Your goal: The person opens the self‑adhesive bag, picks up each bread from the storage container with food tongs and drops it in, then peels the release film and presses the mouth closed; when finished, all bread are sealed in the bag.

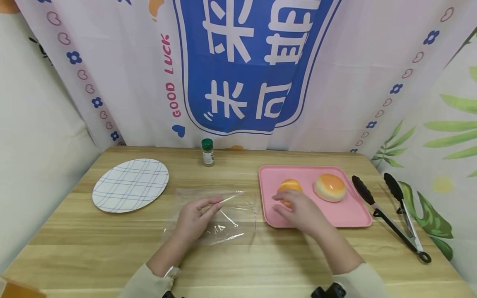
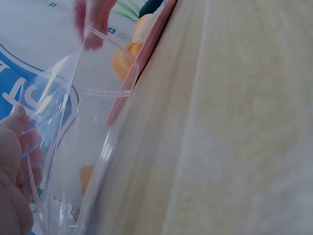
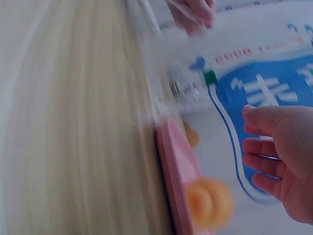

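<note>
Head view: left fingers (image 1: 208, 202) pinch a clear bag (image 1: 228, 221); right fingers (image 1: 286, 196), parted, partly hide an orange bun (image 1: 290, 183).

A wood-grained surface (image 1: 268, 265) is carrying a checked plate (image 1: 130, 185) at ten o'clock and a green-capped bottle (image 1: 208, 156) at eleven. A pink tray (image 1: 352, 213) is lying at two, tongs (image 1: 394, 228) at three.

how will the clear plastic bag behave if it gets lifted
It will probably flop and bend, as the clear plastic bag already shows creases where the left hand pinches it. It is likely very light, since it looks thin enough for the wooden table to show through. Its glossy highlights suggest a smooth, perhaps slippery surface.
</note>
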Motion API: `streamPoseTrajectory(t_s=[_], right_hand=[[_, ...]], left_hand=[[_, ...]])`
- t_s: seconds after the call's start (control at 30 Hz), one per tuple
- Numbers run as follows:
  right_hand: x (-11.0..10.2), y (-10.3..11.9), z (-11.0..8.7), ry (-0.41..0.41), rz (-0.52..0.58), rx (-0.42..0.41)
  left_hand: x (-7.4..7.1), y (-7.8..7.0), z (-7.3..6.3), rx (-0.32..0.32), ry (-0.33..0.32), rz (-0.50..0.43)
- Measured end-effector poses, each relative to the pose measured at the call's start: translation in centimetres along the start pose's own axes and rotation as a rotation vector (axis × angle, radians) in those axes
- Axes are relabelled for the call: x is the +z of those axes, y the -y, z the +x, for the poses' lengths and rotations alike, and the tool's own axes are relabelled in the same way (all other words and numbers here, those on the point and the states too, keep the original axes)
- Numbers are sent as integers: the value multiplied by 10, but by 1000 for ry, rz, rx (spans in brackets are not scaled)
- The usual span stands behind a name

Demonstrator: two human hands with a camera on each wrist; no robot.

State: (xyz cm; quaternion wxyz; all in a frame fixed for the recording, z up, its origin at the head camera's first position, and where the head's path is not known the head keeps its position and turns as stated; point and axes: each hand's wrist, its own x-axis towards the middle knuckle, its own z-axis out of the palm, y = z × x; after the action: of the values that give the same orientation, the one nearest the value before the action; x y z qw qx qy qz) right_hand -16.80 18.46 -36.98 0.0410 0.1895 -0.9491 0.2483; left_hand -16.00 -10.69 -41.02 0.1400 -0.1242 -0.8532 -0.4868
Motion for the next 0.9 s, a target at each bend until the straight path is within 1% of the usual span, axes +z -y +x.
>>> streamPoseTrajectory(t_s=[0.1, 0.17, 0.27, 0.37, 0.5, 0.57, 0.63, 0.7, 0.83, 0.9], right_hand=[[-21, -26, -15, -46, -3, 89], [-34, -47, -26, -86, -29, 139], [-51, -79, -44, -124, -65, 224], [-67, -113, -59, -184, -119, 295], [-83, -155, -78, -245, -166, 424], [-89, -173, -87, -245, -176, 506], [-93, -188, -94, -204, -170, 594], [-95, -200, -99, -161, -153, 663], [-94, -216, -103, -65, -60, 797], [-92, -221, -102, -34, -33, 844]], left_hand=[[0, 1, 0, 1, -4, 5], [0, 2, 0, 4, -6, 10], [0, 3, 0, 14, -10, 13], [1, 5, 0, 23, -13, 9], [2, 4, 0, 19, -16, -2], [2, 4, 0, 13, -16, -7], [2, 4, 0, 12, -15, -7], [2, 4, 0, 7, -12, -6], [2, 3, 0, -6, -5, 1], [2, 3, 1, -8, -2, 7]])
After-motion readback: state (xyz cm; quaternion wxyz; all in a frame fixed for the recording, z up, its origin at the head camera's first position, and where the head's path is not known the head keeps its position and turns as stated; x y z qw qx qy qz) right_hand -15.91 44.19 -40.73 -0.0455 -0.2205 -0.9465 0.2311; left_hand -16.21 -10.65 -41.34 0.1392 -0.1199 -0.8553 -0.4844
